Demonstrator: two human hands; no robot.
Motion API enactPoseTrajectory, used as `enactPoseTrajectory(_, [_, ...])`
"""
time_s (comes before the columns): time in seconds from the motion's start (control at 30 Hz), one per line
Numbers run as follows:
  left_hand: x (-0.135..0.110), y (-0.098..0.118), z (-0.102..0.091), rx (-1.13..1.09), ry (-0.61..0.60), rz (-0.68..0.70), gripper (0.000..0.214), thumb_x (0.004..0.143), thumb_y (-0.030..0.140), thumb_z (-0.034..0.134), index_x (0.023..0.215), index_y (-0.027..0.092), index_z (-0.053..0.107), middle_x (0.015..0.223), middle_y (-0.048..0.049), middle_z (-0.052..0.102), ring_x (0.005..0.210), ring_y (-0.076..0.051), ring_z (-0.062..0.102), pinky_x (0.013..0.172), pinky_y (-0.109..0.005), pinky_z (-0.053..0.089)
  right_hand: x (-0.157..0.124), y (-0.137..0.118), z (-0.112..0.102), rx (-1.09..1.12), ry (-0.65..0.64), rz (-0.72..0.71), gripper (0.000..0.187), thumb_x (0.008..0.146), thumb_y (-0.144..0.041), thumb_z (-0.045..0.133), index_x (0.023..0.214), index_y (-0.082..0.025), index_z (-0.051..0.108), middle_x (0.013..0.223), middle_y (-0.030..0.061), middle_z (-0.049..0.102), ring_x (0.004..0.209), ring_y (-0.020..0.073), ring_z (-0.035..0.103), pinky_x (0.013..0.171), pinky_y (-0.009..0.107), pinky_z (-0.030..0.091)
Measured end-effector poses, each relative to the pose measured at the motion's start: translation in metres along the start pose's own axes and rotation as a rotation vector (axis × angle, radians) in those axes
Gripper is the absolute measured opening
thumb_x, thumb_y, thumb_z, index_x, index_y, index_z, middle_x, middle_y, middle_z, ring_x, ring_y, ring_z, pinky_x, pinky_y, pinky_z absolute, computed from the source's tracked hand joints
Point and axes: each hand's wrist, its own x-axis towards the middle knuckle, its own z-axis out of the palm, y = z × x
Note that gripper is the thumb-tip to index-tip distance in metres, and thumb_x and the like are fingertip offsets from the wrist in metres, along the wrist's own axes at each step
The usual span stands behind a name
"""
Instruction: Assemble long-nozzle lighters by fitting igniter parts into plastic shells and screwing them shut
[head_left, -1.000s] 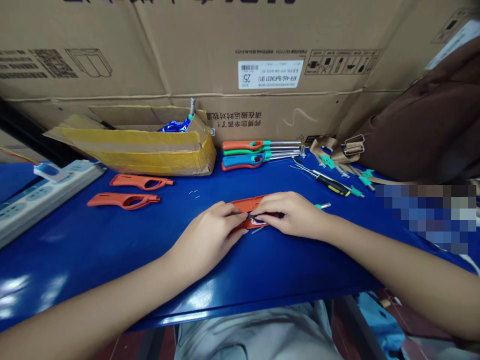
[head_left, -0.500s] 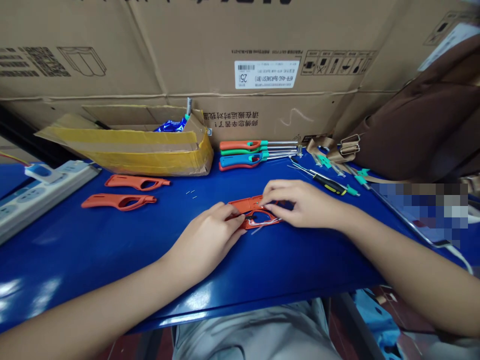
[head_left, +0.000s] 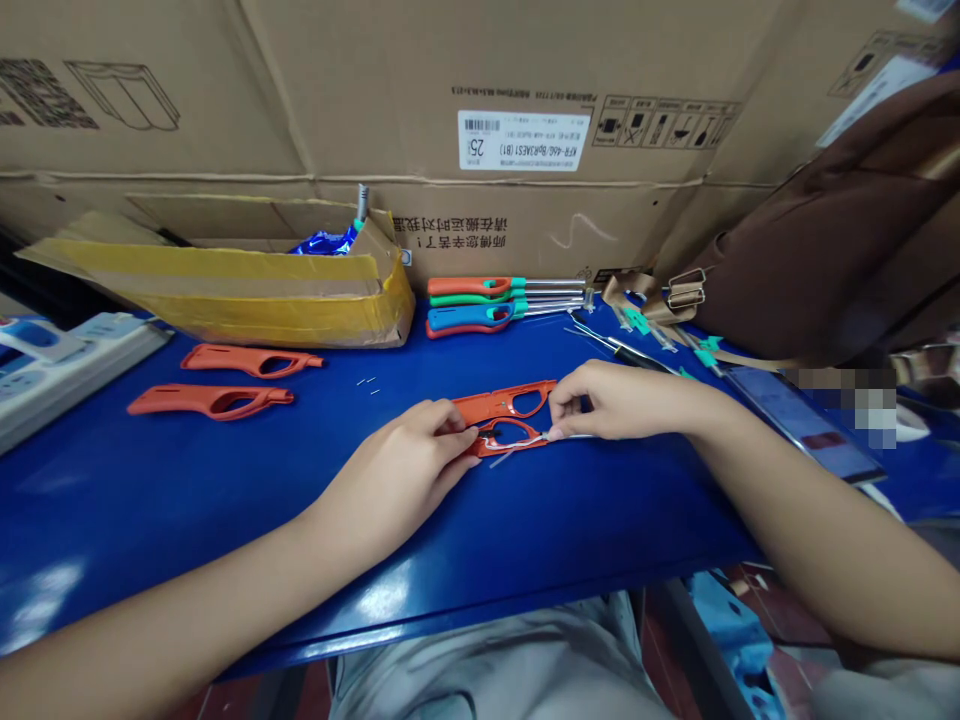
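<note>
My left hand (head_left: 420, 445) is closed on the handle end of an orange lighter shell half (head_left: 491, 451), thumb and fingers pinching it. White wires (head_left: 528, 442) run through that half below its trigger opening, and a thin clear tube (head_left: 501, 460) sticks out toward me. At the other end, my right hand (head_left: 619, 400) pinches a thin metal tube (head_left: 579, 436) where it meets the shell. Just behind lies a second orange shell half (head_left: 487, 403), its handle end partly hidden by my left fingers.
Two orange shell pieces (head_left: 210, 400) and several small metal pins (head_left: 367, 382) lie left. Behind are assembled lighters (head_left: 469, 317), a taped cardboard box (head_left: 300, 305) and a power strip (head_left: 97, 355). A screwdriver (head_left: 637, 357), a phone (head_left: 802, 420) and a brown bag (head_left: 817, 240) are right.
My right hand has moved from the far shell half to the front end of the near one, uncovering both trigger openings. My left hand keeps its grip. The view has shifted slightly right.
</note>
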Motion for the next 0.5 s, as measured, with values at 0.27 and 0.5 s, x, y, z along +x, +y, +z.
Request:
enactPoseTrajectory(0.27, [-0.0001,-0.0048,0.0042,-0.017,0.005,0.018,0.018,0.099,0.026,0.061,0.104,0.019,0.076,0.104,-0.0083,0.067,0.095,-0.023,0.065,0.083,-0.035,0.056,0.0027,-0.0044,0.0048,-0.03,0.113,0.078,0.012,0.079,-0.03,0.079,0.079,-0.019,0.074,0.078,0.0002,0.074,0.069,0.0141,0.063,0.059,0.024,0.04])
enactPoseTrajectory(0.5, [0.0003,-0.0036,0.0036,-0.003,0.001,-0.002,0.02,0.1,0.026,0.059,0.106,0.018,0.076,0.105,-0.009,0.067,0.095,-0.025,0.064,0.082,-0.038,0.056,-0.0005,-0.0064,0.0014,-0.067,0.122,-0.032,0.005,0.085,-0.023,0.076,0.085,-0.018,0.077,0.08,0.0018,0.076,0.073,0.0154,0.068,0.067,0.025,0.046])
